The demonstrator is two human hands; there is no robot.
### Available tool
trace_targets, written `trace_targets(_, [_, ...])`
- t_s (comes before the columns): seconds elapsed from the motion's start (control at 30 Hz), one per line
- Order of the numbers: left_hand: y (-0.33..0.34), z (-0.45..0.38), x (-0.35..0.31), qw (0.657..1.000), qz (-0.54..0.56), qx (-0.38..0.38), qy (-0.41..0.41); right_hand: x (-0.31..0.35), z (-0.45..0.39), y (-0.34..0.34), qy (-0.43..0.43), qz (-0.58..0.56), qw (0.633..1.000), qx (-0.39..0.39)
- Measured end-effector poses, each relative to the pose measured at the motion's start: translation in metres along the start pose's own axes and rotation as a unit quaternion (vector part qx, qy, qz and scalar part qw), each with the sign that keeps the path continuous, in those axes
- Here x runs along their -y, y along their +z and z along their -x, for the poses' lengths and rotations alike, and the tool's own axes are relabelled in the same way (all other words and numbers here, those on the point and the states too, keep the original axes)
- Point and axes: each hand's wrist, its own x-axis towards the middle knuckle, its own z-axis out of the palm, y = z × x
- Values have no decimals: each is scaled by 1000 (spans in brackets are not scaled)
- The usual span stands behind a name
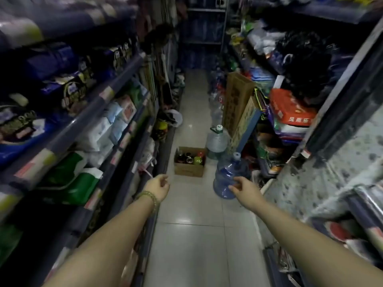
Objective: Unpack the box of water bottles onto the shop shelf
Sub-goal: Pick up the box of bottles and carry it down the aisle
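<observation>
Head view: open cardboard box (189, 162) holds upright bottles (191, 158).

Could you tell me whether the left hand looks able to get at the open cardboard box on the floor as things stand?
Probably yes, after stepping closer. The left hand is empty and bare floor tiles lie between it and the cardboard box. The blue water jug stands off to the right, so it does not block that path.

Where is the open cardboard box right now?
In the head view, the cardboard box sits on the aisle floor ahead of both hands, by the left shelving's foot, with a clear water jug just right of it.
</observation>
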Motion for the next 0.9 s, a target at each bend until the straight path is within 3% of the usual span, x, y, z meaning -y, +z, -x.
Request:
trace_targets(0.43, [48,-224,-57,997,2,20,-68,-1,-248,-14,19,-45,997,57])
trace_targets(0.67, [34,-346,-109,995,28,-11,-90,27,-391,-46,30,-42,994,95])
trace_targets(0.9, [18,-490,-112,996,19,10,-92,65,-529,-24,28,-34,992,119])
